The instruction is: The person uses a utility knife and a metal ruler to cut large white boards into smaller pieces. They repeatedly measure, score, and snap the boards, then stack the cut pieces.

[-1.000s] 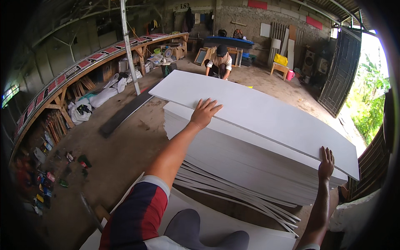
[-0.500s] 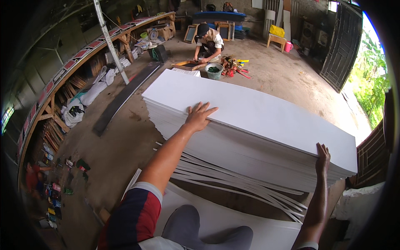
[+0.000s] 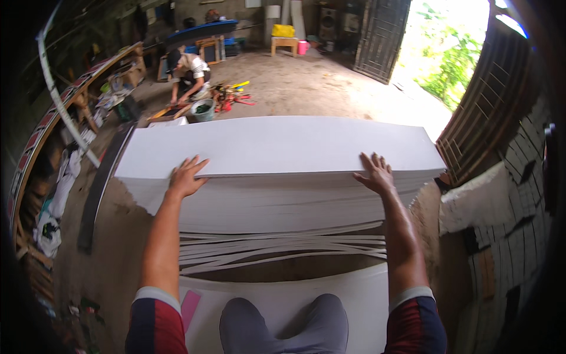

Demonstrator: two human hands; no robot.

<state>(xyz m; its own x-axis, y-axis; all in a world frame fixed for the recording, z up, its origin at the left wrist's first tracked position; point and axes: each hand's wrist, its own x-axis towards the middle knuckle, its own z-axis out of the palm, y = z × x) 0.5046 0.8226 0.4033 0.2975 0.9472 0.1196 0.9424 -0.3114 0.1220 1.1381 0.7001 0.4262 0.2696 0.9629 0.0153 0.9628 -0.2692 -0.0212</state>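
Observation:
A tall stack of long white sheets (image 3: 283, 141) lies across the view in front of me. Near its left end my left hand (image 3: 187, 177) rests on the front edge of the top sheet, fingers spread. My right hand (image 3: 377, 173) lies on the same edge toward the right end, its fingers also apart. Below the stack, thin white strips (image 3: 283, 242) lie in a loose, crossing bundle. Another white sheet (image 3: 365, 295) is under my knees, and a flat pink piece (image 3: 190, 308) lies beside my left leg.
A person (image 3: 190, 71) crouches beyond the stack at the left, beside a grey bucket (image 3: 203, 111) and a red and yellow pile (image 3: 227, 97). A long dark board (image 3: 100, 194) lies at the left. White sacking (image 3: 477, 200) and a dark open gate (image 3: 483, 100) are at the right.
My view has swung to the right, so the stack now lies squarely ahead. My right hand has moved in from the stack's right end; both hands remain on the top sheet.

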